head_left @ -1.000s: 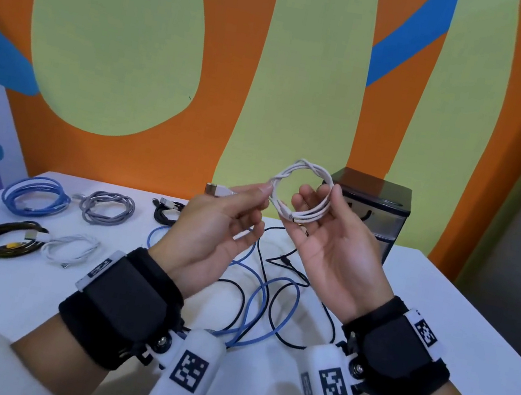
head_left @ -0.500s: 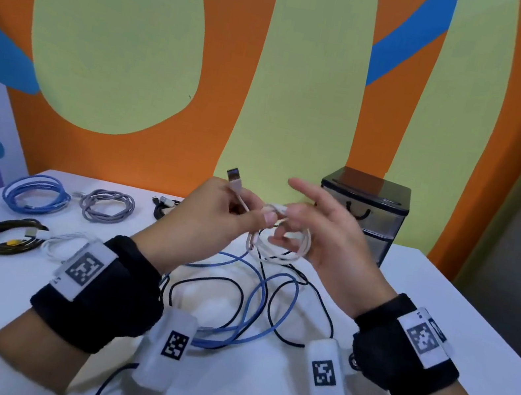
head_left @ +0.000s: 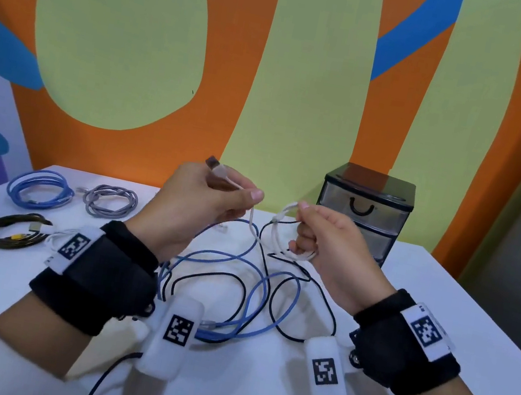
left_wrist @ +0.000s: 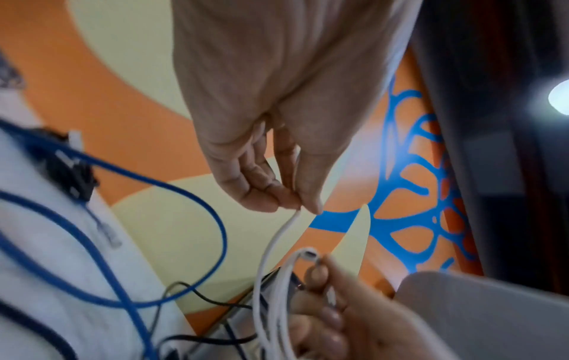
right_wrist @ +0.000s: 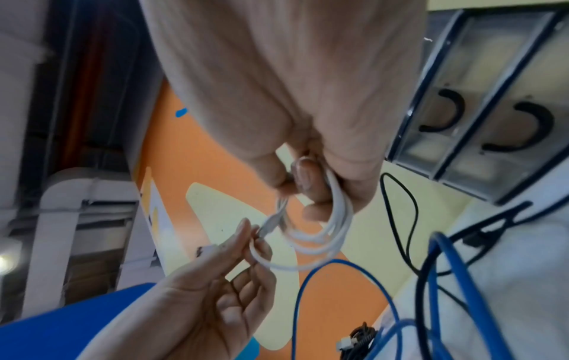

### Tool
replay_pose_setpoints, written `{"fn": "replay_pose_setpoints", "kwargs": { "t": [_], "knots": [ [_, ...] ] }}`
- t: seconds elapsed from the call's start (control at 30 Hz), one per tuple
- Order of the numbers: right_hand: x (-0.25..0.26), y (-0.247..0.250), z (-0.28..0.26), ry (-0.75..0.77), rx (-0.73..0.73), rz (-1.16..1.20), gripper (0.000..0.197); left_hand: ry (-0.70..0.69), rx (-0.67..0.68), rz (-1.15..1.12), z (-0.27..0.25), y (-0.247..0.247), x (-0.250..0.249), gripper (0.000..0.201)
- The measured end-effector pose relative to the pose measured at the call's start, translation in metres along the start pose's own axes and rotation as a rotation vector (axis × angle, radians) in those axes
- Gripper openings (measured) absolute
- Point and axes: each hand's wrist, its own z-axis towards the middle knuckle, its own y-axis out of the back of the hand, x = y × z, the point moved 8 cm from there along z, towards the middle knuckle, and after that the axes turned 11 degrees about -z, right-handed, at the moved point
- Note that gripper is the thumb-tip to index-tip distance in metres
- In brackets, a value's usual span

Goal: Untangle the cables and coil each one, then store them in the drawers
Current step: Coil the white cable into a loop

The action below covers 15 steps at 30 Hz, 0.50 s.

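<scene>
A thin white cable [head_left: 275,234] hangs above the table between both hands. My right hand [head_left: 302,236] grips its small coil of a few loops [right_wrist: 323,240], fingers curled round the bundle. My left hand [head_left: 250,197] pinches the free end just below its USB plug [head_left: 217,168], and a short slack stretch [left_wrist: 277,240] runs from that pinch to the coil. Beneath the hands a loose blue cable [head_left: 234,297] and a thin black cable [head_left: 304,297] lie tangled on the white table [head_left: 440,316]. A black-framed stack of clear drawers [head_left: 363,215] stands behind my right hand, drawers closed.
At the table's left lie coiled cables: a blue one [head_left: 39,189], a grey one [head_left: 110,202], a black-and-yellow one [head_left: 9,229] and a white one [head_left: 55,236] partly behind my left wrist. The painted wall rises right behind the table.
Both hands came down from holding the coil up. The left hand has pulled the plug end out to the left, and the hands have moved apart.
</scene>
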Motion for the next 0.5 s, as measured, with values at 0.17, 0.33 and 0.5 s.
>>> {"fn": "replay_pose_setpoints", "kwargs": {
  "t": [0.17, 0.33, 0.5],
  "knots": [
    [-0.018, 0.000, 0.006, -0.128, 0.029, 0.288, 0.024, 0.097, 0.084, -0.049, -0.003, -0.009, 0.005, 0.021],
    [-0.020, -0.004, 0.003, -0.185, 0.041, 0.377, 0.026, -0.015, 0.016, 0.351, 0.001, 0.002, 0.001, 0.022],
    [-0.013, -0.009, 0.001, -0.116, 0.014, 0.236, 0.008, 0.059, 0.039, 0.178, 0.006, -0.001, 0.009, 0.032]
  ]
}}
